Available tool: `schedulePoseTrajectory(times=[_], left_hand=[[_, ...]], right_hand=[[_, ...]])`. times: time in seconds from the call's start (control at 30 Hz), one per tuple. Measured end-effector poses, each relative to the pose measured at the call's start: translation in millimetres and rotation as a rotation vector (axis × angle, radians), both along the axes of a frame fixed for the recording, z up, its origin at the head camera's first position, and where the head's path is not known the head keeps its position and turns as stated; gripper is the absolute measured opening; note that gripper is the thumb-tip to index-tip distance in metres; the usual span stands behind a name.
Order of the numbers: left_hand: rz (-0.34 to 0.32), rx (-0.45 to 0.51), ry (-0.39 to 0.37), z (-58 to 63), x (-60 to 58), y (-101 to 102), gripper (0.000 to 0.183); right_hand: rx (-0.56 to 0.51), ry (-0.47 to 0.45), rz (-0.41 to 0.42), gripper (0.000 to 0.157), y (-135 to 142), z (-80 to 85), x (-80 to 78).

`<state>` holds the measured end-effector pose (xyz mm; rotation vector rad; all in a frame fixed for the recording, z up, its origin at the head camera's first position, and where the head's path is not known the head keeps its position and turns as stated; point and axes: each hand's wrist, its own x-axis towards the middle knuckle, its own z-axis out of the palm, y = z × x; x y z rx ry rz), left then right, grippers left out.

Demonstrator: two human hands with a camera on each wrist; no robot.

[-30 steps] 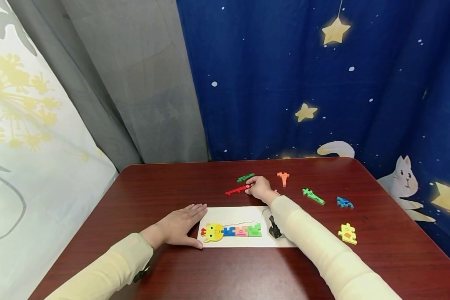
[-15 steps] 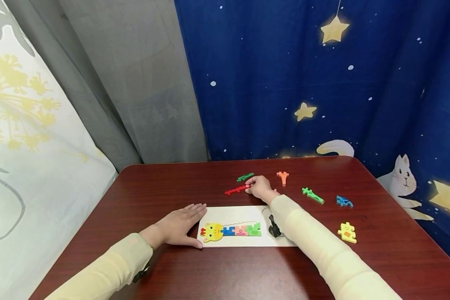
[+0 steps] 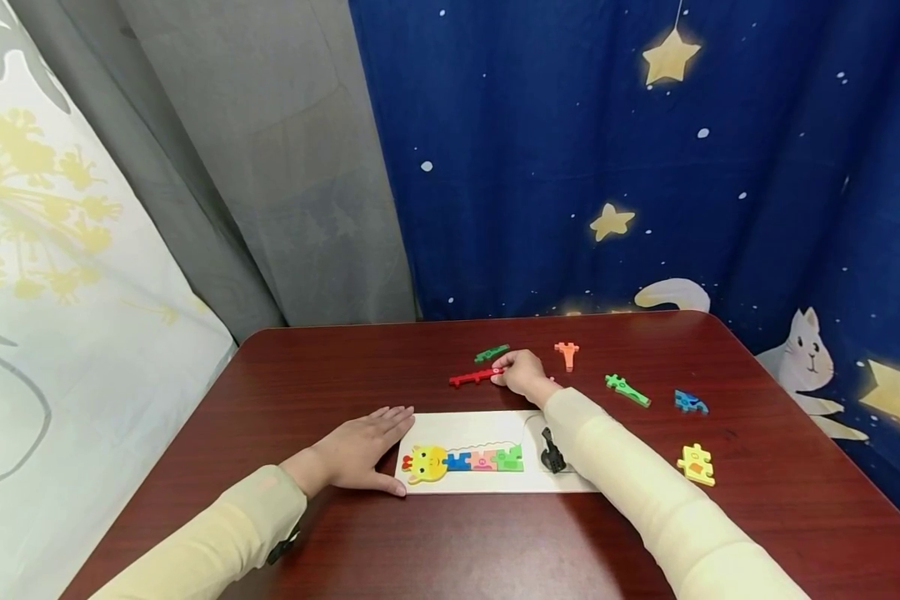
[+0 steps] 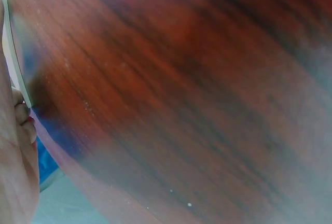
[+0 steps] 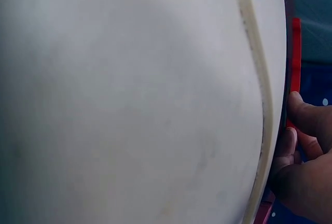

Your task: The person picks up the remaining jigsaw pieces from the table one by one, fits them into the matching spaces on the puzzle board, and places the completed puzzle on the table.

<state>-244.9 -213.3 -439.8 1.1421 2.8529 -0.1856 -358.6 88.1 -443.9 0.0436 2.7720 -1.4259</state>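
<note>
Head view: your right hand (image 3: 523, 375) pinches the red piece (image 3: 471, 378), far of the white board (image 3: 457, 427); the piece's left end has swung slightly farther, suggesting it follows your grip. Your left hand (image 3: 363, 452), fingers straight, touches the board's left edge.

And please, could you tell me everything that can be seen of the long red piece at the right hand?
The red piece is long and narrow, with small bumps along its edge; it looks like painted wood or plastic. The right hand pinches it near its right end, hiding part of it. In the head view it slants slightly upward to the right, beyond the white board and before the dark green piece. Whether it is slightly lifted, I cannot tell.
</note>
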Motion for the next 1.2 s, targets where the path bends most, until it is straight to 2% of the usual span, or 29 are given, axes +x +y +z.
schedulePoseTrajectory(times=[0.27,0.57,0.97,1.2], left_hand=[[-0.009,0.000,-0.004,0.6,0.2,1,0.114],[-0.004,-0.001,0.003,-0.9,-0.4,0,0.114],[-0.002,-0.001,0.006,-0.2,0.2,0,0.114],[-0.009,0.002,0.015,-1.4,0.1,0,0.114]], right_hand=[[-0.034,-0.002,0.017,0.015,4,-4.0,-1.9],[-0.064,0.037,0.033,0.017,5,-2.3,-1.2],[-0.128,0.013,0.070,0.018,4,10.0,4.5],[-0.116,0.023,0.074,0.017,3,13.4,5.1]])
